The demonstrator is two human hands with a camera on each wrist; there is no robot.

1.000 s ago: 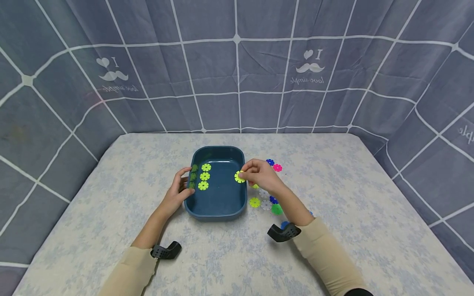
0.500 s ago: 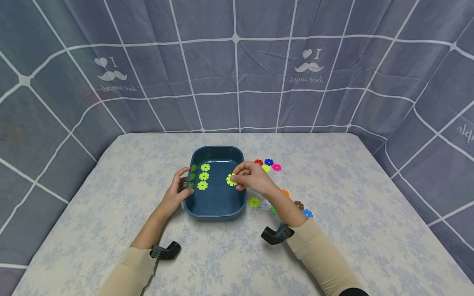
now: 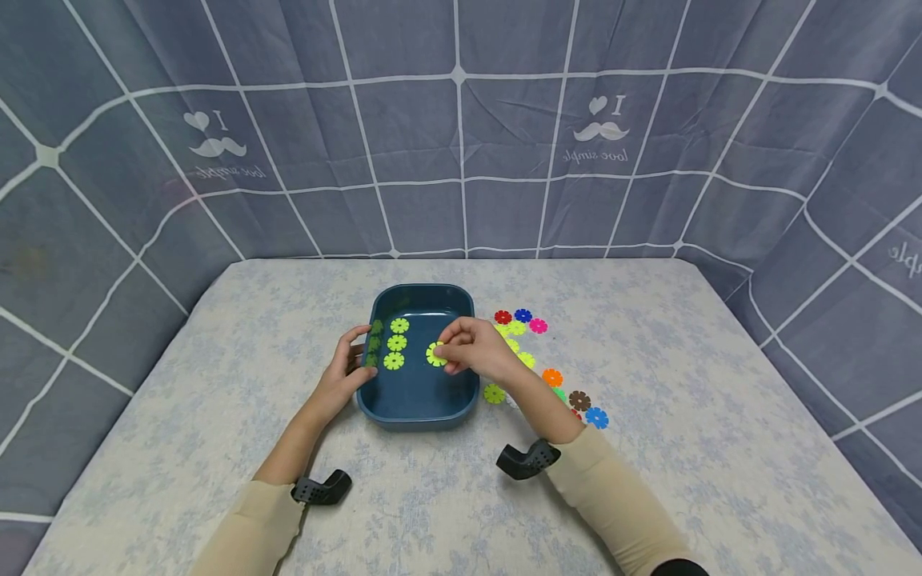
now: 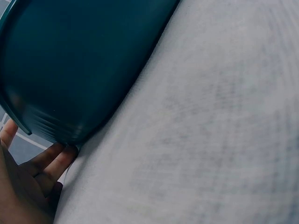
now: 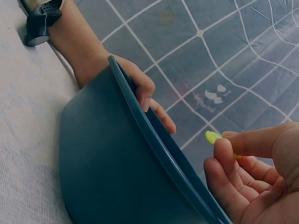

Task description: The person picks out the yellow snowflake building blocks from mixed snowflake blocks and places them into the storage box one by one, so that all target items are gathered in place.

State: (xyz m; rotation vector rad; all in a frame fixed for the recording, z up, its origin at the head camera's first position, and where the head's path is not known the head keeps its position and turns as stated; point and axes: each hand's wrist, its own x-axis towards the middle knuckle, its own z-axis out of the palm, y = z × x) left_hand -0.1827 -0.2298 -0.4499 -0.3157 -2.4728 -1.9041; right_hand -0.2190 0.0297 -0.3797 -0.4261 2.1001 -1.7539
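A dark teal plastic tub [image 3: 418, 420] stands on the table, and three yellow-green notched plastic discs [image 3: 396, 343] lie in a column on the left of its floor. My left hand [image 3: 347, 370] grips the tub's left side, its thumb and index finger over the rim and other fingers against the outer wall. In the left wrist view those fingers [image 4: 60, 161] touch low on the wall. Above the middle of the tub, my right hand [image 3: 479, 350] pinches another yellow-green disc [image 3: 435, 354] between thumb and index finger. That disc shows edge-on in the right wrist view.
To the right of the tub lie several loose discs, among them a red one [image 3: 503, 318], a pink one [image 3: 539, 326], an orange one [image 3: 552, 377], a brown one [image 3: 579, 401] and a blue one [image 3: 597, 418]. Grey-blue curtains [image 3: 461, 160] stand behind and beside the table.
My right hand has carried the yellow-green disc left, from the tub's right rim to over its middle. My left hand keeps its place on the tub.
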